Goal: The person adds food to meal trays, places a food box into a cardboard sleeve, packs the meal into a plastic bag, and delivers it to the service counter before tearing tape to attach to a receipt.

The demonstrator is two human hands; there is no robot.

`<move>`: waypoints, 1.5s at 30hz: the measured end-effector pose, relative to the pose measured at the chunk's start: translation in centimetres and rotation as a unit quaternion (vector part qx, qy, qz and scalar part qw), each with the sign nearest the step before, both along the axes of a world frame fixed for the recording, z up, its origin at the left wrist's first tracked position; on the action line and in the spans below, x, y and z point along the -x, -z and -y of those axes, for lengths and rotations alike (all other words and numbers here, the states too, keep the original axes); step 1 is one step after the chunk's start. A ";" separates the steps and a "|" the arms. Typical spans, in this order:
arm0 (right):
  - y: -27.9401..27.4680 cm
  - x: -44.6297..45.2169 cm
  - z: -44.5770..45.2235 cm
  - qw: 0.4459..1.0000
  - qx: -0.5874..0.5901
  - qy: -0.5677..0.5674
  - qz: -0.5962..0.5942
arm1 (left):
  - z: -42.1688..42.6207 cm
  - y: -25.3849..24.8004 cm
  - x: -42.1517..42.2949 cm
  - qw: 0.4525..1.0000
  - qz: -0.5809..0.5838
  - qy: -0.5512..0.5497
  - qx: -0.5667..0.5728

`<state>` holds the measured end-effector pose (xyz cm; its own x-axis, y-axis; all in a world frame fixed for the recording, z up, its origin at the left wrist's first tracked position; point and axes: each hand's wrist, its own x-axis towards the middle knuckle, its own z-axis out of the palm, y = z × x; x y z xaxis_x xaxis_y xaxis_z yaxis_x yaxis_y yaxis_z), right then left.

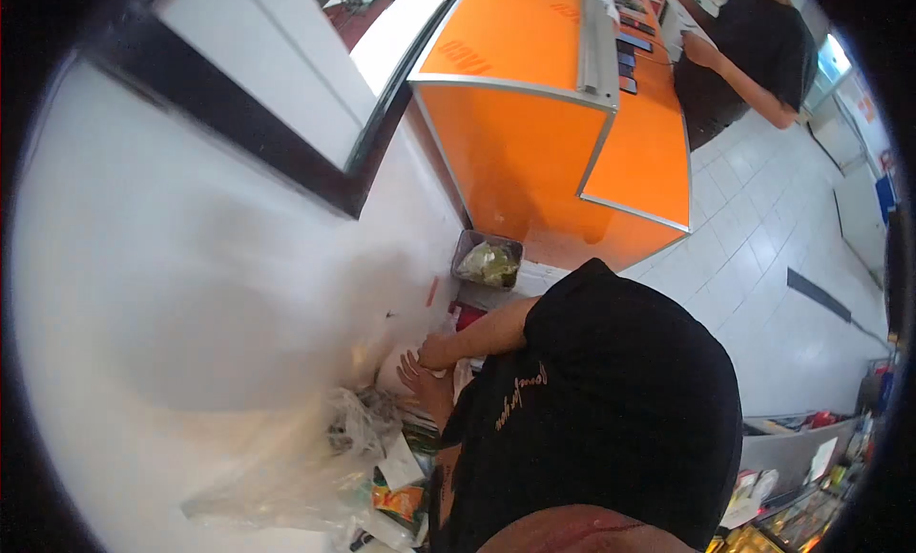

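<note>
My right hand (437, 351) reaches in from the upper side, its fingers bent in against a small bit of white material. Just below it, my left hand (429, 383) rests with spread fingers on a white, rounded thing (392, 373), perhaps a bag. The two hands are close together. What my right fingers hold is too small to make out. Crumpled clear plastic (358, 429) lies beside my left hand, with a white paper piece (401, 464) and an orange-and-green packet (399, 500) nearby.
An orange counter (515, 152) stands beyond my arms, with phones (627, 62) on top. A bin (489, 259) holding a plastic bag sits at its foot. Another person in black (749, 52) is behind the counter. A white wall (191, 295) fills the left side.
</note>
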<state>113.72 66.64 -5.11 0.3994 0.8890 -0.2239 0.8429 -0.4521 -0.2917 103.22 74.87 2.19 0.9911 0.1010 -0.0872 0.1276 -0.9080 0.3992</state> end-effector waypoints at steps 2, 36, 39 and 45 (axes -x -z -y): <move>-1.8 -1.0 0.0 0.994 -0.010 0.024 -0.109 | 0.0 1.6 -0.5 1.000 -0.024 -0.001 0.015; -29.1 8.5 55.6 0.562 -0.663 0.403 -0.287 | 38.8 -3.2 -10.9 0.562 -0.346 0.077 0.747; -27.8 10.8 63.2 0.480 -0.734 0.390 -0.280 | 45.3 -1.1 -9.3 0.536 -0.314 -0.018 0.784; -23.8 11.9 77.6 0.505 -0.592 0.609 -0.156 | 52.2 -0.8 -7.1 0.521 -0.350 -0.047 0.778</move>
